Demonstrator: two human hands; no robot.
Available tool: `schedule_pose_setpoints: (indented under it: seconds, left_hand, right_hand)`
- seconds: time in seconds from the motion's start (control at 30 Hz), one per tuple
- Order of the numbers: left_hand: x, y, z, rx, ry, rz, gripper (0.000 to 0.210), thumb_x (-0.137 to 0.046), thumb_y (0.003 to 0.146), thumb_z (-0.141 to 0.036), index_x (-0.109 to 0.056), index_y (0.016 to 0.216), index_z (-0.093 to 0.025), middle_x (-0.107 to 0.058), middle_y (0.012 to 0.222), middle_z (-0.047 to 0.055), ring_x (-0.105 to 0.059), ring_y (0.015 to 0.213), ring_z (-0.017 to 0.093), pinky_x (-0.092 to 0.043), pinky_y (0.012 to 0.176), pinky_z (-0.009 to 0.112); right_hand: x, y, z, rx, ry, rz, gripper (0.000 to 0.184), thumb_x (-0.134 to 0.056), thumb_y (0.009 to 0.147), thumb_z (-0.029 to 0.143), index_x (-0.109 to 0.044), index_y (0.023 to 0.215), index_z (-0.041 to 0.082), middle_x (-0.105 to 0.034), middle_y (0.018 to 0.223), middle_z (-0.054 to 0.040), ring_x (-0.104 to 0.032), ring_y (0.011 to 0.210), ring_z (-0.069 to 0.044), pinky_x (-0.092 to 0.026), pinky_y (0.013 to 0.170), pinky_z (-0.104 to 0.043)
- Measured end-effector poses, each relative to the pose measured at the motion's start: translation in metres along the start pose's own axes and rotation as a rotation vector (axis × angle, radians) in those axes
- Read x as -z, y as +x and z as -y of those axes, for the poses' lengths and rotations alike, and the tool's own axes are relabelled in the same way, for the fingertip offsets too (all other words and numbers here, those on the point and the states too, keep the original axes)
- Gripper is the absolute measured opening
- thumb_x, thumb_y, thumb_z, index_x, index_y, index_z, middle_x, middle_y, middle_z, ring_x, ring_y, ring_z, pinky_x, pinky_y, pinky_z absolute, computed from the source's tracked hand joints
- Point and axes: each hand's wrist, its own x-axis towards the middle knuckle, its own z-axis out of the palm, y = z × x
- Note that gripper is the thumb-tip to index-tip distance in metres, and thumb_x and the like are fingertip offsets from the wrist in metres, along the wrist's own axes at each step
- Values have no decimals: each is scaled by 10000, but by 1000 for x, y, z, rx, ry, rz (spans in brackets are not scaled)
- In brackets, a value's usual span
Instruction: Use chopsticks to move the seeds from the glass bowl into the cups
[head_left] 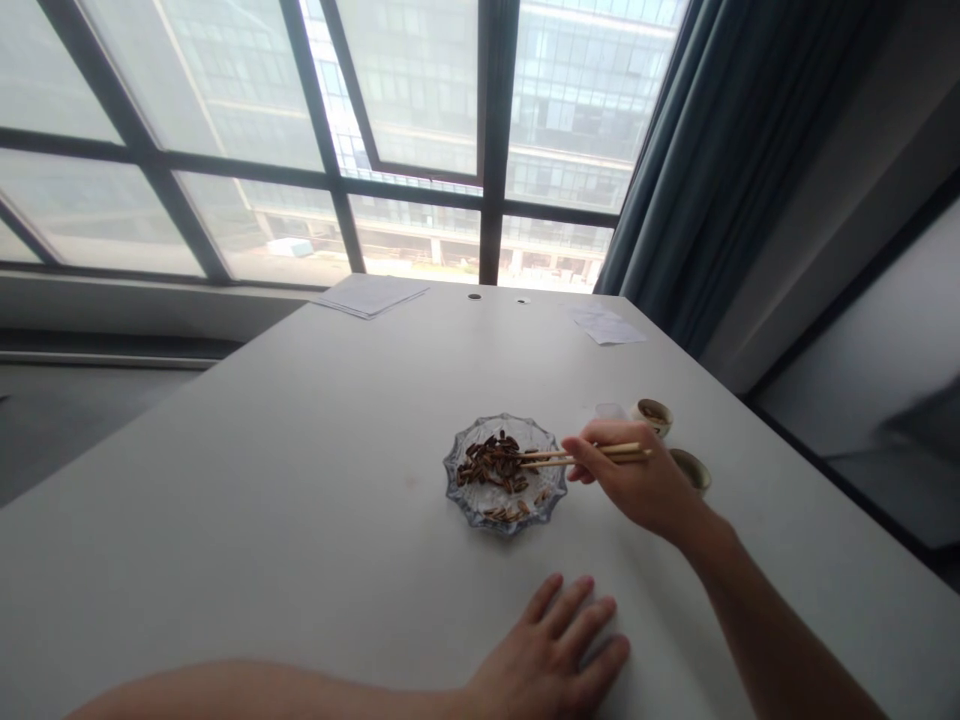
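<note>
White bench (pixel 300 480) bears glass dish (pixel 534 432) holding seeds (pixel 491 462). Right of dish: right hand (pixel 641 480), fingers clamped on chopsticks (pixel 547 457), tips among seeds. Dish's near side: left hand (pixel 551 660), fingers apart.

We are seeing a glossy glass-like bowl (pixel 480 500), smooth wooden-looking chopsticks (pixel 546 463), a smooth, faintly glossy tabletop (pixel 300 480), matt paper sheets (pixel 371 296) and a matt cloth curtain (pixel 690 170).

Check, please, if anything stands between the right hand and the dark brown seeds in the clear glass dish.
Nothing visible blocks the way: the pale wooden chopsticks in the right hand reach over the rim of the scalloped clear glass dish to the elongated brown seeds. The left hand lies outside this path.
</note>
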Motion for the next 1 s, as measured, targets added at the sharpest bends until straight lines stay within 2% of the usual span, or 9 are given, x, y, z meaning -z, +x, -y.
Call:
schedule_pose_setpoints:
  seconds: [0.2,0.33,0.4,0.5,0.6,0.67,0.73,0.83,1.0]
  left_hand:
    - [3,1,0,6,-5,10,455,-525,1099,-523,-591,1452,-245,-563,1535,79,-509,1395,321,-388,1164,478]
    - [8,2,0,5,-27,35,501,-498,1100,-560,-582,1469,-230,-565,1537,85,-498,1404,319,-369,1182,468]
    - [9,3,1,3,-31,61,522,-507,1092,-570,-575,1478,-224,-556,1545,94,-490,1408,322,-362,1187,470]
    - [8,3,1,-2,-35,75,547,-524,1080,-582,-561,1490,-222,-546,1551,99,-486,1408,325,-360,1187,475]
    - [8,3,1,-4,-47,61,552,-526,1077,-585,-561,1487,-218,-553,1542,98,-487,1404,323,-364,1184,474]
    - [9,3,2,3,-56,60,539,-521,1080,-579,-573,1476,-217,-555,1541,94,-483,1405,320,-368,1182,471]
    - [10,4,2,10,-60,56,518,-503,1089,-573,-588,1460,-220,-560,1537,85,-480,1405,315,-373,1179,467]
    - [13,4,2,4,-60,63,518,-496,1094,-569,-581,1470,-224,-562,1535,81,-477,1407,309,-374,1181,462]
    - [14,4,2,3,-69,86,552,-540,1073,-580,-568,1489,-218,-546,1551,102,-474,1414,320,-368,1191,472]
  right_hand:
    - [-5,-1,-11,-43,71,-52,491,-631,1015,568,-758,783,154,-774,682,-77,-775,656,-224,-537,562,-276]
    - [4,-3,-6,-23,89,-127,491,-652,996,588,-788,800,159,-788,695,-86,-786,644,-236,-604,592,-295]
    - [15,-5,-2,-37,109,-210,484,-683,968,605,-799,801,167,-793,699,-92,-788,628,-245,-631,589,-308]
    - [37,-7,1,-74,108,-411,470,-735,918,625,-800,788,178,-799,702,-103,-785,589,-255,-643,540,-312]
    - [59,-8,-4,-55,23,-609,473,-754,899,631,-788,779,175,-792,690,-103,-780,570,-246,-642,531,-299]
    - [70,-7,-13,-48,-52,-686,486,-737,911,637,-783,794,167,-791,694,-107,-780,571,-241,-642,546,-300]
    - [78,-4,-23,-67,-118,-690,495,-720,924,638,-781,817,159,-794,706,-115,-785,584,-249,-642,559,-312]
    - [81,0,-34,-101,-176,-597,472,-739,916,619,-777,819,158,-799,718,-117,-798,629,-271,-649,596,-332]
    - [70,-1,-23,-47,-80,-609,432,-775,893,600,-774,785,182,-805,736,-98,-796,640,-258,-637,584,-312]
